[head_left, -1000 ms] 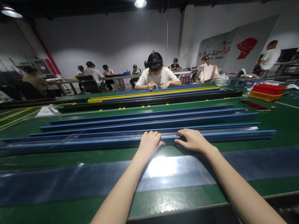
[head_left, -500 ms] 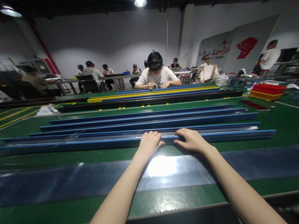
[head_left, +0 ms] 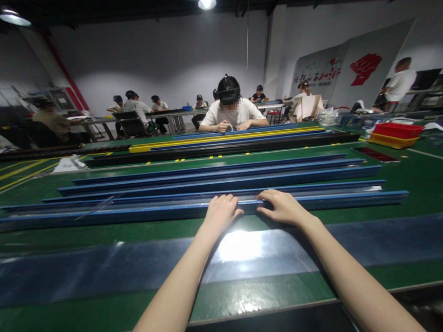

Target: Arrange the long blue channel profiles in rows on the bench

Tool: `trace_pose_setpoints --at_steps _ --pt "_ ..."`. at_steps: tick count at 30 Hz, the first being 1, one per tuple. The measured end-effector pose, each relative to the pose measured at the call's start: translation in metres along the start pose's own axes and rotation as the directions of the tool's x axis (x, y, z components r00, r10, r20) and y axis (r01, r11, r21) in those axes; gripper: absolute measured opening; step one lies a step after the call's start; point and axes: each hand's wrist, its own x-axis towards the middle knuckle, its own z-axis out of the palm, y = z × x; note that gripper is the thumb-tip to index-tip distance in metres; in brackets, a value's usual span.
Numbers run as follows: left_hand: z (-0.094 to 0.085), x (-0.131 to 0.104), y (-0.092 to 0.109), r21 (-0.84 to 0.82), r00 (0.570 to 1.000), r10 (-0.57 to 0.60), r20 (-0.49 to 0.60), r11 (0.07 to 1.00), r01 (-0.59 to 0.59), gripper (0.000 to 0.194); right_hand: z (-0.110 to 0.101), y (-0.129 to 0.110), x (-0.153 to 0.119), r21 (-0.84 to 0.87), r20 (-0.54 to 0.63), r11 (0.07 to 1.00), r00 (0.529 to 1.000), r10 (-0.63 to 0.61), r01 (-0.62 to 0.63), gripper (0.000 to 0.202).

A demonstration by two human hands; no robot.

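A long blue channel strip (head_left: 341,200) lies across the green table in front of me. My left hand (head_left: 222,211) is on its near rim, fingers curled over the edge and thumb on the near side. A short way to the right, my right hand (head_left: 282,207) grips the same rim with bent fingers and thumb. Inside the channel runs a clear film strip (head_left: 170,202), partly hidden by my hands. Closer to me a wide clear plastic sheet (head_left: 79,274) lies flat under my forearms.
Several more blue strips (head_left: 207,177) lie parallel beyond, then a black strip (head_left: 223,149) and yellow strips (head_left: 223,139). At the right are a phone-like dark slab (head_left: 376,154) and red and yellow trays (head_left: 396,134). A co-worker (head_left: 232,108) sits opposite, both hands on a strip.
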Motion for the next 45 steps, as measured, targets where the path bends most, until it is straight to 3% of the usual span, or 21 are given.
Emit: trace_pose_setpoints --at_steps 34,45 --pt "-0.0028 0.0003 -0.0008 -0.024 0.999 -0.008 0.048 1.000 0.009 0.026 -0.0015 -0.0002 -0.0008 0.015 0.001 1.000 1.000 -0.022 0.022 0.030" --pt "0.0010 -0.0005 -0.0030 -0.045 0.999 0.034 -0.031 0.998 -0.036 0.024 -0.0032 -0.0029 -0.0005 0.015 0.019 1.000 1.000 -0.015 0.014 0.029"
